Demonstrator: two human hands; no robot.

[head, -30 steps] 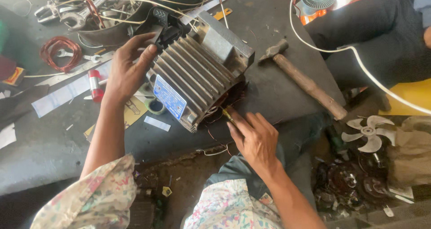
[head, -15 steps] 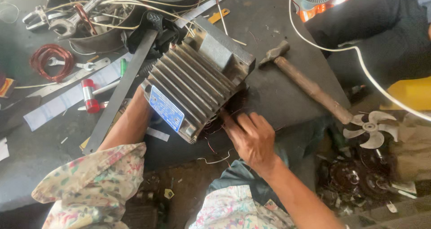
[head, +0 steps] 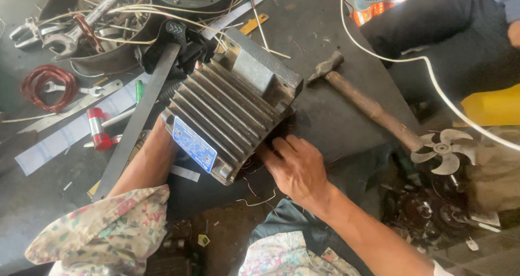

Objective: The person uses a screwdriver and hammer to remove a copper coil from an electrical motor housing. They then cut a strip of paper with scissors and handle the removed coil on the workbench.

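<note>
Head view: one grey finned motor housing [head: 230, 116] is seen lying tilted on the dark desk [head: 325, 16], with a blue plate on its near face. The right hand [head: 295, 168] is laid against the housing's open end, its fingers [head: 281, 146] pressed together and curled toward the dark opening; whether anything is pinched there cannot be told. The left hand is hidden under the housing, so the state of its fingers cannot be told; only the left forearm [head: 146, 165] in a floral sleeve is shown. A long flat metal bar [head: 138, 122] is laid across the forearm, slanting up to a black glove [head: 176, 43] just behind the housing. One hammer [head: 363, 100] with a wooden handle is found to the right, near but apart. One white cord [head: 433, 78] is curved across the upper right. One red wire coil [head: 46, 84] and one red-capped tool [head: 97, 127] lie to the left. One bowl of scrap tools [head: 81, 32] stands at the upper left. One small white fan blade [head: 441, 151] is seen lower right, off the desk.
</note>
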